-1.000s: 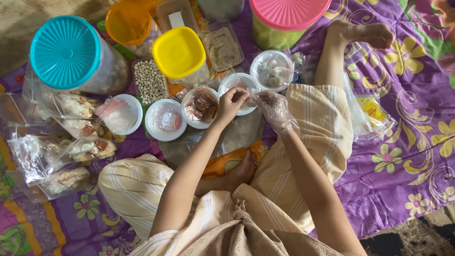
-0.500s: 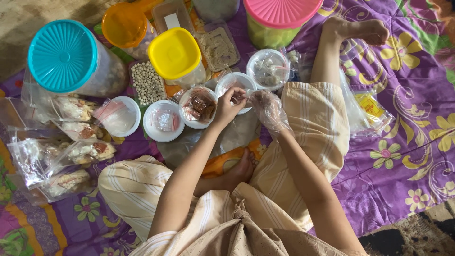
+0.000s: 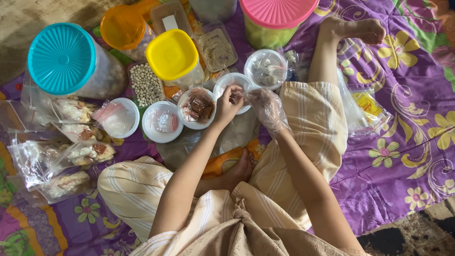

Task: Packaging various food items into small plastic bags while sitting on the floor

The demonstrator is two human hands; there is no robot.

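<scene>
Small clear bag (image 3: 244, 95) sits pinched between your two grips, right over the white bowl (image 3: 222, 83). Beyond them stands the pink-lidded jar (image 3: 278, 10); the yellow-lidded jar (image 3: 172, 53) lies off to the left. Your left grip (image 3: 228, 105) — bare — is closed on the bag; your gloved right grip (image 3: 266, 106) closes on its other edge.

Purple floral sheet (image 3: 407, 142) spread over the floor, yellow and green flowers; brown worn carpet (image 3: 28, 23) top left, dark patterned rug (image 3: 417, 234) bottom right; soft daylight
</scene>
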